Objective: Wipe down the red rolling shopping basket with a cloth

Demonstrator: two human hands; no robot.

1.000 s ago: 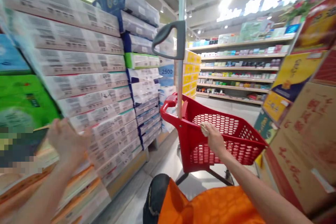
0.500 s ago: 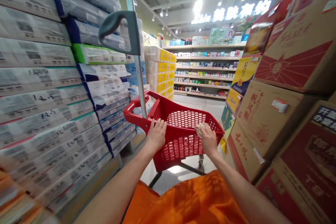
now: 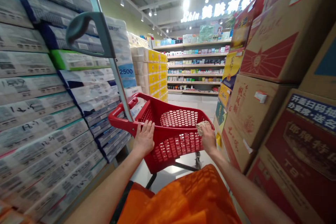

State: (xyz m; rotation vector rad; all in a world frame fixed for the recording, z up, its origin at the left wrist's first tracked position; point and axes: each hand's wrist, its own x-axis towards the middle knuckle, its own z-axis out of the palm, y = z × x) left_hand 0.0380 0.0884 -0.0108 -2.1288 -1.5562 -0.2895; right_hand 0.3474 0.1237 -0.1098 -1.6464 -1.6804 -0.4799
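Observation:
A red plastic shopping cart [image 3: 170, 147] stands sideways in front of me, its basket walls full of holes. My left hand [image 3: 144, 137] lies flat on the near rim by the handle end, fingers stretched out. At the basket's right end, my right hand [image 3: 209, 138] is closed on a crumpled beige cloth [image 3: 201, 128] against the rim. A metal pole [image 3: 120, 87] with a grey loop handle [image 3: 107, 35] rises by the cart's handle end; its foot is hidden behind the rim.
Tall stacks of wrapped packs [image 3: 39, 112] line the left side. Cardboard cartons [image 3: 258, 108] are piled close on the right. Yellow-and-white packs [image 3: 154, 73] stand farther along at left, and shelves of small goods [image 3: 194, 64] cross the far end.
The view has shifted, so the cart, pole and cartons sit farther left. My left hand has slid a little along the rim toward the handle end; the right hand with the cloth has moved slightly toward the corner.

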